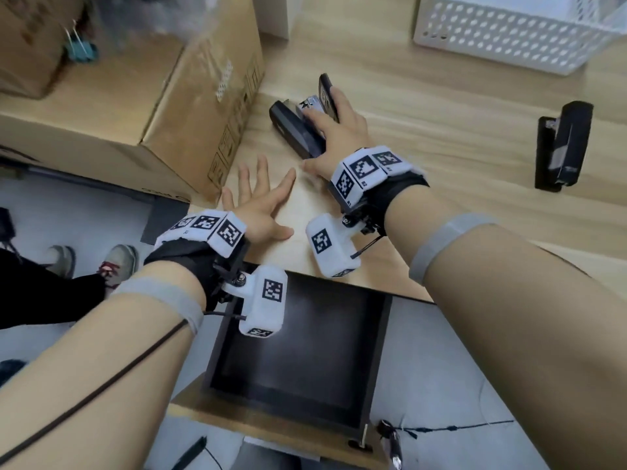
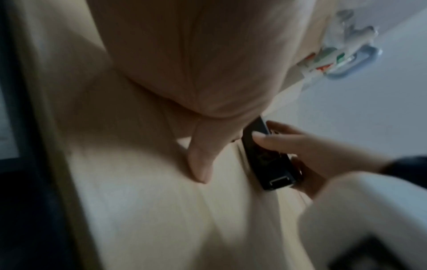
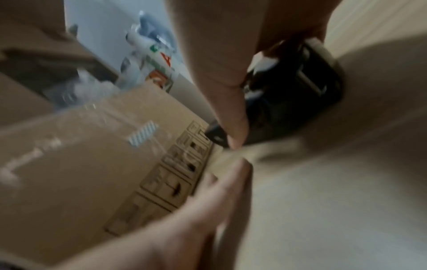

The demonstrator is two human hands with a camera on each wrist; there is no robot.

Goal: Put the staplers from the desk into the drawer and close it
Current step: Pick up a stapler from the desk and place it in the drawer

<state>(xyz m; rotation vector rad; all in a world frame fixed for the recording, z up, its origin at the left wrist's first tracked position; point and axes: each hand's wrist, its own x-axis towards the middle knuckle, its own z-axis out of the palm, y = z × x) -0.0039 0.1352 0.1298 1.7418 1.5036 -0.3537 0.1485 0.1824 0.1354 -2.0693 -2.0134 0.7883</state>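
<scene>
A black stapler [image 1: 295,130] lies on the wooden desk [image 1: 441,96], its top arm swung open. My right hand [image 1: 320,128] grips it, fingers over its metal middle and thumb against its near side; the left wrist view shows that stapler [image 2: 265,160] with the right hand [image 2: 312,155] round it. My left hand [image 1: 268,201] hovers open just left of it, fingers spread, holding nothing. A second black stapler [image 1: 563,147] lies further right on the desk. The open drawer [image 1: 378,351] sits below the desk edge, its dark inside bare.
A large cardboard box [image 1: 118,106] stands on the desk, close to the left of the gripped stapler. A white perforated basket [image 1: 509,32] is at the back right. Another person's shoes [image 1: 118,262] show on the floor at left. Cables lie near the drawer front [image 1: 288,432].
</scene>
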